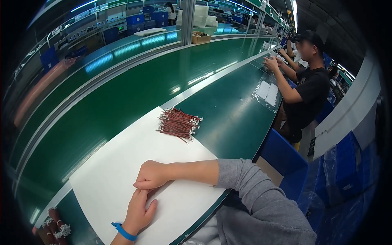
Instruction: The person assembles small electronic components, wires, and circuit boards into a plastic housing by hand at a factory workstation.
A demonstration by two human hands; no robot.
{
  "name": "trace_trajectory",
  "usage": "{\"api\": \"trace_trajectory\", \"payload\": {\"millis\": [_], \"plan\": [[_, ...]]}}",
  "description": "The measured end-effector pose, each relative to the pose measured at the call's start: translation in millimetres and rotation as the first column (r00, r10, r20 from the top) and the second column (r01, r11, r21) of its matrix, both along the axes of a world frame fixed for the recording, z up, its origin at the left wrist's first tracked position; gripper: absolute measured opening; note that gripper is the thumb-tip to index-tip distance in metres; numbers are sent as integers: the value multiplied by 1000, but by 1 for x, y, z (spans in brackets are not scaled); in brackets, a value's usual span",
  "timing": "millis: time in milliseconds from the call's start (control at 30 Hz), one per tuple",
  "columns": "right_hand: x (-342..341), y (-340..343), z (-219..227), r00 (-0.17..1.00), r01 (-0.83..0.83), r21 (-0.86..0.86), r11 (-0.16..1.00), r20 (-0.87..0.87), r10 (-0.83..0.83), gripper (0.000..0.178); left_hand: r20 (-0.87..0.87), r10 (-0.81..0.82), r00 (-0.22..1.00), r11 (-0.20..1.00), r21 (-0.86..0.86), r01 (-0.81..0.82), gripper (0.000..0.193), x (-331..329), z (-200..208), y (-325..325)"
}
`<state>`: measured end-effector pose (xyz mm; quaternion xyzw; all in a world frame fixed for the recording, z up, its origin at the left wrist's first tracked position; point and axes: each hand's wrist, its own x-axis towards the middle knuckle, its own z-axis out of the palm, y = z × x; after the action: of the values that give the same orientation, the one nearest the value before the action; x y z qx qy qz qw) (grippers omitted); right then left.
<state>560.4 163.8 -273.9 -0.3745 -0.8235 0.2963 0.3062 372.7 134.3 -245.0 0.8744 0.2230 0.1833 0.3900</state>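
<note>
My left hand, with a blue band on its wrist, rests over a large white sheet. Its fingers are stretched out and its thumb stands apart. The fingertips meet the underside of my right hand, which is curled closed and comes in from the right in a grey sleeve. Whatever lies inside the right hand's fingers is hidden. Beyond both hands, a pile of dark red wire leads with white connector ends lies at the sheet's far corner, apart from them.
Bundled red wires with white ends lie at the lower left. A green conveyor runs past the bench. Blue bins stand at the right. Farther along, a co-worker stands near a clear bag with white pieces.
</note>
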Motion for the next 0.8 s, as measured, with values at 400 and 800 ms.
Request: {"api": "trace_trajectory", "payload": {"millis": [400,800], "plan": [[1,2,0,1000,0,-7,1000,7,0,40,17,6,1000,1000,-7,-6,43,2,0,1],[0,2,-3,1000,-2,5,1000,-17,2,40,22,0,1000,1000,6,0,44,1,0,0]]}}
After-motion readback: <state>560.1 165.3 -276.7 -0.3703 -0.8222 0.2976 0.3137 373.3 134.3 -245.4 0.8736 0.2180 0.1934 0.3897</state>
